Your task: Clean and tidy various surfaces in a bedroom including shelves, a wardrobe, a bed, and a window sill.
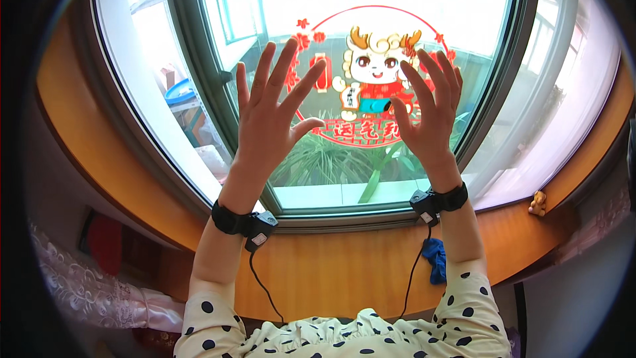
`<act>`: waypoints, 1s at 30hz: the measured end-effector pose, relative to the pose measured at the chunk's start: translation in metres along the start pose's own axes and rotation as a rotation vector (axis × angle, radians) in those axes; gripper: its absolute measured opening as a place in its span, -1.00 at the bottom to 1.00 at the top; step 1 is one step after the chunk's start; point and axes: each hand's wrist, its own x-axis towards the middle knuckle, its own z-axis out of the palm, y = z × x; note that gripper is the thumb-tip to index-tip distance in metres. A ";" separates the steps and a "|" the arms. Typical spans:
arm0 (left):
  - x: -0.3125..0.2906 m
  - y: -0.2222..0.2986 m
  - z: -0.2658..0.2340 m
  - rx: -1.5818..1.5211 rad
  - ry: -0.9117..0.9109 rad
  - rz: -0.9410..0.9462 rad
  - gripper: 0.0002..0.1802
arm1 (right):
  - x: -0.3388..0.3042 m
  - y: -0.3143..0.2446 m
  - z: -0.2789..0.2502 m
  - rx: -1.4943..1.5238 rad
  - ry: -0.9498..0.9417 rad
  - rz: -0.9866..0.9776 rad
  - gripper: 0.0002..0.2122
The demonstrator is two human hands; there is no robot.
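Note:
Both my arms reach up in front of a window (358, 193). My left hand (268, 109) is open, its fingers spread, with nothing in it. My right hand (430, 116) is open too, fingers apart and empty, overlapping the right part of a window sticker (376, 69). That sticker shows a cartoon animal with golden horns and a red top inside a red ring. Whether either hand touches the glass, I cannot tell. A black strap with a small camera (260, 231) circles my left wrist; a similar camera (424, 207) is strapped to the right one.
A wooden sill (331, 265) runs below the window. On it lie a crumpled blue cloth (434, 260) and, at the right, a small toy bear figure (538, 203). Thin cables hang from both wrist cameras. A lace curtain (99, 292) is gathered at the lower left. Green plants (324, 159) show behind the glass.

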 end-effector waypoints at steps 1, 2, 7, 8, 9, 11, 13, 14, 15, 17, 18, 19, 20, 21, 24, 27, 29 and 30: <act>0.002 -0.002 -0.003 0.002 -0.017 0.012 0.09 | -0.001 -0.001 0.000 -0.013 -0.015 -0.007 -0.49; 0.002 -0.003 -0.002 0.005 -0.029 0.022 0.10 | -0.003 -0.001 0.000 -0.026 -0.028 -0.017 -0.50; -0.006 -0.010 0.021 0.012 -0.065 0.019 0.12 | -0.022 0.000 0.018 -0.048 -0.190 0.101 -0.51; -0.006 -0.010 0.023 0.005 -0.089 0.013 0.12 | -0.023 0.001 0.019 -0.056 -0.187 0.087 -0.50; -0.005 -0.011 0.025 0.018 -0.067 0.019 0.12 | -0.023 0.004 0.020 -0.055 -0.160 0.071 -0.50; -0.006 -0.012 0.031 0.032 -0.043 0.032 0.13 | -0.025 0.008 0.021 -0.038 -0.132 0.057 -0.49; -0.008 -0.013 0.032 0.000 -0.053 0.028 0.13 | -0.027 0.010 0.023 -0.034 -0.121 0.052 -0.49; -0.006 -0.015 0.033 -0.014 -0.065 0.031 0.13 | -0.025 0.011 0.024 -0.036 -0.123 0.054 -0.48; -0.006 -0.017 0.034 -0.005 -0.071 0.039 0.12 | -0.026 0.014 0.025 -0.029 -0.120 0.053 -0.47; -0.014 -0.018 0.040 -0.010 -0.111 0.031 0.11 | -0.035 0.019 0.027 -0.021 -0.157 0.076 -0.47; -0.019 -0.018 0.043 -0.005 -0.129 0.030 0.10 | -0.041 0.018 0.027 -0.017 -0.174 0.084 -0.47; -0.028 -0.016 0.047 -0.010 -0.167 0.020 0.08 | -0.049 0.017 0.028 -0.008 -0.211 0.111 -0.47; -0.043 -0.012 0.051 -0.018 -0.181 0.018 0.08 | -0.065 0.011 0.025 0.010 -0.241 0.131 -0.45; -0.062 -0.008 0.054 -0.032 -0.229 0.006 0.07 | -0.084 0.004 0.024 0.026 -0.286 0.136 -0.45; -0.104 0.003 0.063 -0.041 -0.333 -0.010 0.06 | -0.140 -0.007 0.023 0.042 -0.402 0.177 -0.43; -0.128 0.008 0.065 -0.043 -0.435 -0.040 0.01 | -0.168 -0.013 0.021 0.047 -0.450 0.187 -0.44; -0.143 0.011 0.065 -0.056 -0.475 -0.050 0.00 | -0.179 -0.017 0.020 0.053 -0.483 0.179 -0.45; -0.149 0.012 0.064 -0.065 -0.509 -0.061 0.00 | -0.183 -0.019 0.018 0.054 -0.486 0.182 -0.45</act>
